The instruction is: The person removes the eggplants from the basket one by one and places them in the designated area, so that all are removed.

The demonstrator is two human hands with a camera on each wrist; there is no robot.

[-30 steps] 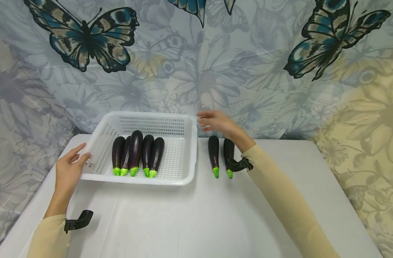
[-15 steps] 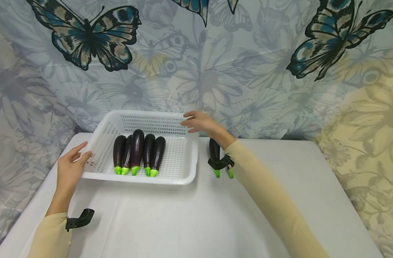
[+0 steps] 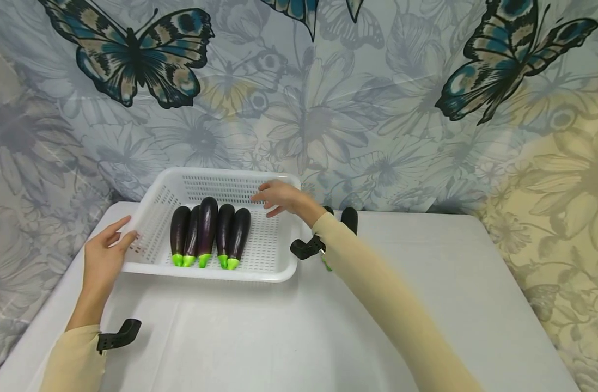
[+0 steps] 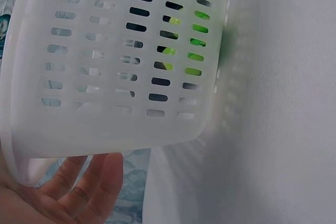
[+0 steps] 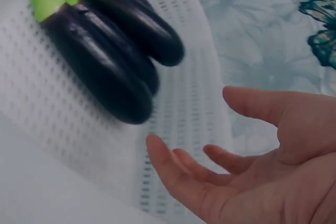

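Observation:
A white plastic basket (image 3: 274,272) with slotted walls stands on the table, with several dark eggplants (image 3: 208,226) side by side in its left half, green stem ends toward the front. My left hand (image 3: 104,256) holds the basket's left end, thumb at the rim and fingers outside the wall; the left wrist view shows the fingers (image 4: 105,182) under the rim. Over the basket's right part is my right hand (image 3: 281,197), holding nothing. In the right wrist view its fingers (image 5: 184,182) are spread, thumb apart, near the rounded ends of the eggplants (image 5: 100,66).
Right of the basket, two more eggplants lie on the white-covered table (image 3: 230,337), one (image 3: 349,219) largely hidden by my right forearm, the other almost wholly. A butterfly-and-flower patterned cloth (image 3: 328,125) hangs close behind the basket and table's back edge.
My right hand has moved left and slightly down, from beside the basket's right rim to over its inside. Its forearm now covers more of the two table eggplants. The left hand stays put.

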